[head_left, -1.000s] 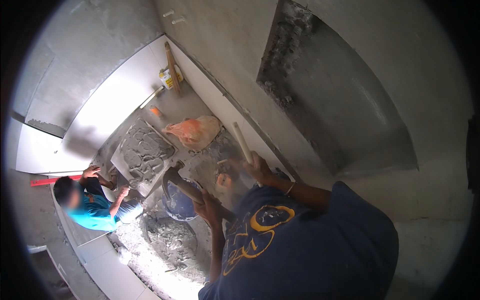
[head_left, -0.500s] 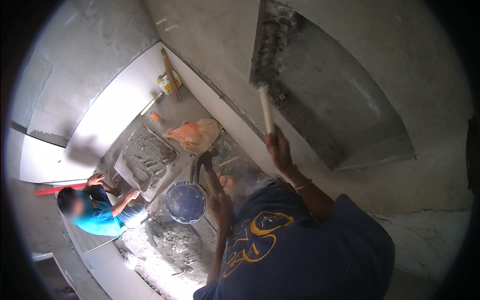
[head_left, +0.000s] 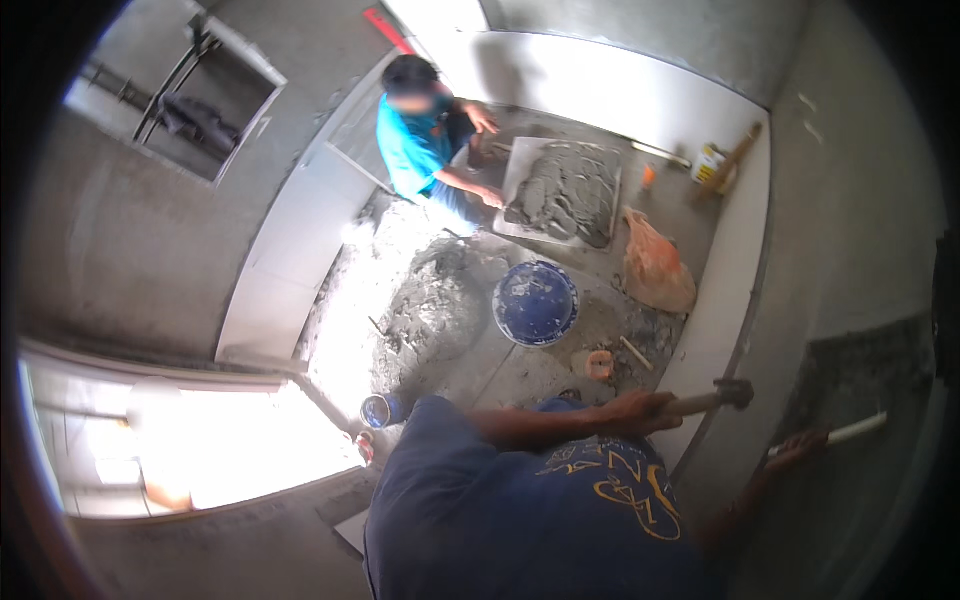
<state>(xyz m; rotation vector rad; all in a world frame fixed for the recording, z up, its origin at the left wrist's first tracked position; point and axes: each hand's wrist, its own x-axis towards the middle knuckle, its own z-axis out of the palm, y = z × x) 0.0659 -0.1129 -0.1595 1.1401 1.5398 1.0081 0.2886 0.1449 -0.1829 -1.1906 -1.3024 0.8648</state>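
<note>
My left hand (head_left: 640,412) is closed round the handle of a hammer (head_left: 738,393), whose dark head points right toward the wall. Further right, my right hand (head_left: 800,447) grips a pale rod (head_left: 858,427) beside the dark recessed patch (head_left: 850,370) in the wall. That hand lies in shadow and is partly blurred. On the floor beyond my left hand are an orange block-like piece (head_left: 600,365) and a short pale stick (head_left: 636,353). A round blue bucket (head_left: 536,303) smeared with cement stands behind them.
A person in a teal shirt (head_left: 412,140) crouches at the far side, one hand by a mortar-covered tile (head_left: 612,228). An orange plastic bag (head_left: 658,265) lies near the right wall. A small blue pail (head_left: 381,410) stands left of me, near a bright opening (head_left: 250,440).
My view has swung left, so the room appears shifted right and turned. The hammer now points toward the right wall. Both hands keep their holds. The other person's arm now reaches to the mortar-covered tile.
</note>
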